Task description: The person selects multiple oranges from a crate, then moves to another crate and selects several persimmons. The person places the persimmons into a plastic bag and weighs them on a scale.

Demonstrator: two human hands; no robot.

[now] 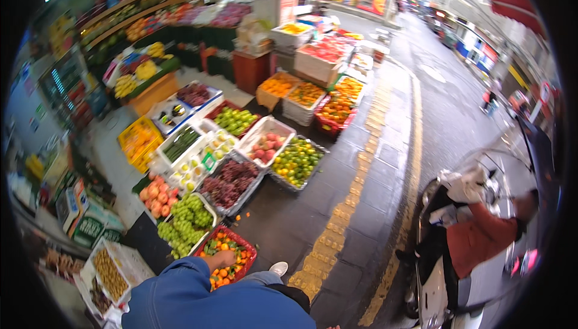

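My left hand (221, 261), coming out of a blue denim sleeve, is over a red crate (251, 255) of small orange mandarins (224, 246) with green leaves. Its fingers look bent and bunched together among the fruit; what they hold, if anything, is hidden. Only a sliver of my right hand (333, 327) shows at the bottom edge, its fingers out of sight. Just beyond the crate lie green grapes (188, 223) in a white box. Dark red grapes (230, 185) fill a grey crate farther on, and large pinkish-red fruit (158, 196) sits to the left.
Yellow tactile paving (325, 238) runs along the wet pavement on my right. A person in a rust-red top (484, 241) sits on a scooter (430, 293) at the roadside. More fruit crates stand ahead, including green-orange citrus (297, 161). A white box (129, 263) of small brown items stands left.
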